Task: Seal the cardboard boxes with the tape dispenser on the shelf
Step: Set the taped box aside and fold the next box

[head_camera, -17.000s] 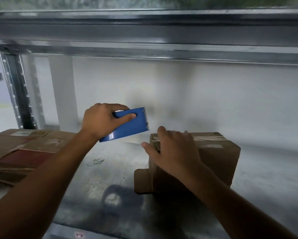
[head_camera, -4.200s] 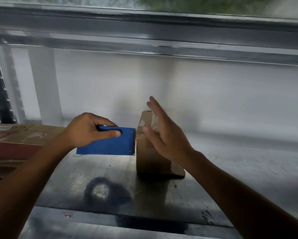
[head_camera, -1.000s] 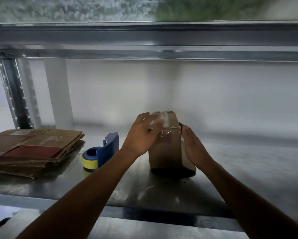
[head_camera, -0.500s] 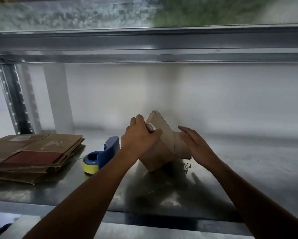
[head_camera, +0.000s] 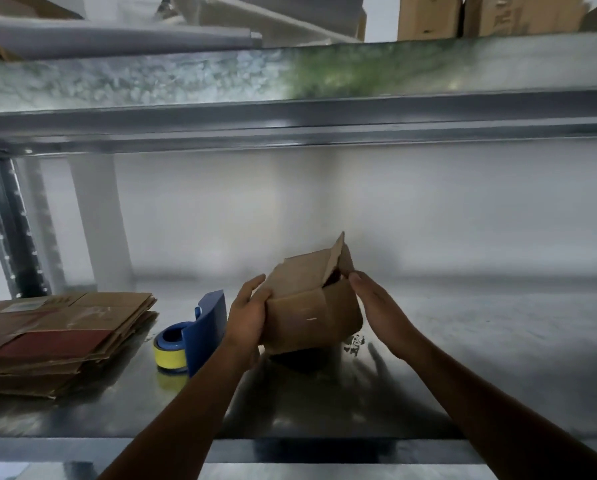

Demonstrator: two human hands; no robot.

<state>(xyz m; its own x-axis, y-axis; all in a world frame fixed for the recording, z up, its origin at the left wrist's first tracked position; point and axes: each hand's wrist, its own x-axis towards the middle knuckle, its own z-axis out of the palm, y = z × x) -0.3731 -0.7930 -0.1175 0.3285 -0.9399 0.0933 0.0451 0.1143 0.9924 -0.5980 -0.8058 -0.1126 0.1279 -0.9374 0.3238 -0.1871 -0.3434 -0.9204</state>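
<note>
A small brown cardboard box (head_camera: pixel 312 310) is tilted above the metal shelf (head_camera: pixel 463 375), its open end turned up and away, with loose flaps standing at the top. My left hand (head_camera: pixel 247 318) grips the box's left side, thumb on top and fingers curled under. My right hand (head_camera: pixel 376 308) lies with straight fingers against the box's right side. The blue tape dispenser (head_camera: pixel 193 336), with a yellow roll, stands alone on the shelf just left of my left wrist.
A stack of flattened cardboard boxes (head_camera: pixel 54 337) lies at the shelf's left end. A steel upright (head_camera: pixel 10 226) stands behind it. The upper shelf beam (head_camera: pixel 290 119) runs overhead with boxes (head_camera: pixel 428 15) on it. A white wall closes the back.
The box has been turned over further, so its open flapped end now faces up. Both hands stayed on its sides. The camera has tilted upward. The tape dispenser has not moved.
</note>
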